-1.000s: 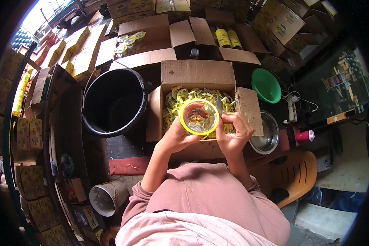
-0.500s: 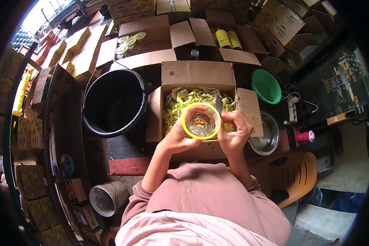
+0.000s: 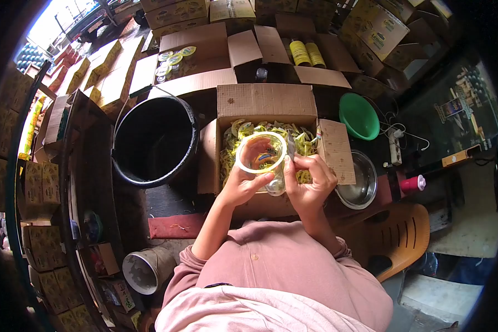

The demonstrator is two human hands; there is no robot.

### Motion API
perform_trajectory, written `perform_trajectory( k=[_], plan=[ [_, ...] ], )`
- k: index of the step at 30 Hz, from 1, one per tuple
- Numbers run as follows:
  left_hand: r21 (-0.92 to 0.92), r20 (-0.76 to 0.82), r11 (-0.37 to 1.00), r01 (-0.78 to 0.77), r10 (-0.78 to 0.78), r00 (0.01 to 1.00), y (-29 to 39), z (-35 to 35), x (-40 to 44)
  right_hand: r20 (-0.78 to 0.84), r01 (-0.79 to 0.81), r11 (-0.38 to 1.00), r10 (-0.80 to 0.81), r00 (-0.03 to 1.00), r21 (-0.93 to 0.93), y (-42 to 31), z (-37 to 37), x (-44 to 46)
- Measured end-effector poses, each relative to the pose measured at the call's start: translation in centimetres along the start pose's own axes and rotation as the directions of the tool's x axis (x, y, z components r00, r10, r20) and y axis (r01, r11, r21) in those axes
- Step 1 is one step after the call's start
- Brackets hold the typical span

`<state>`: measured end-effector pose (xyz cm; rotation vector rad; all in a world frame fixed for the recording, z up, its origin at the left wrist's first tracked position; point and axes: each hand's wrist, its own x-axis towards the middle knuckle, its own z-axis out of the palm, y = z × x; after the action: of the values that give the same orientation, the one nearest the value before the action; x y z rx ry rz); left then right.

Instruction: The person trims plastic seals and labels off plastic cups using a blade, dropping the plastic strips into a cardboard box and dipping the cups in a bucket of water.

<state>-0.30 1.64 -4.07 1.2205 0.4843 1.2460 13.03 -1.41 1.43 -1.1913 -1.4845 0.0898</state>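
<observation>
My left hand (image 3: 242,185) grips a clear plastic cup (image 3: 253,170) with a pale yellowish rim, tilted so that its rounded base shows near my right hand. The fingers of my right hand (image 3: 311,180) are closed on a thin, flat grey blade (image 3: 291,148) that points away from me beside the cup's rim; its handle is hidden in the hand. Both hands are over the near side of an open cardboard box (image 3: 266,100), which holds a heap of yellow and clear plastic scraps (image 3: 243,128).
A black bucket (image 3: 156,180) stands left of the box. On the right are a green basin (image 3: 359,116), a metal bowl (image 3: 365,182), a power strip (image 3: 394,146) and a pink thread spool (image 3: 412,184). Behind, open cartons hold cups (image 3: 174,58) and yellow-labelled bottles (image 3: 300,53).
The cup has tilted and shifted slightly left, its base now showing toward my right hand. Its rim looks paler than the bright yellow before. My right hand has moved slightly nearer to me.
</observation>
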Motion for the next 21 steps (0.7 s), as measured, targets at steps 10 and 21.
perform_trajectory(
  k=[10, 21],
  plan=[
    [-0.024, -0.036, 0.995, -0.096, 0.095, 0.995, 0.5, 1.4, 0.4, -0.035, 0.064, 0.996, -0.067, 0.997, -0.067, 0.2, 0.1, -0.1],
    [0.259, 0.026, 0.957, -0.128, 0.126, 0.992, 0.2, 0.7, 0.2, -0.023, 0.099, 0.988, -0.103, 0.994, -0.117, -0.2, 0.0, 0.2]
  ],
)
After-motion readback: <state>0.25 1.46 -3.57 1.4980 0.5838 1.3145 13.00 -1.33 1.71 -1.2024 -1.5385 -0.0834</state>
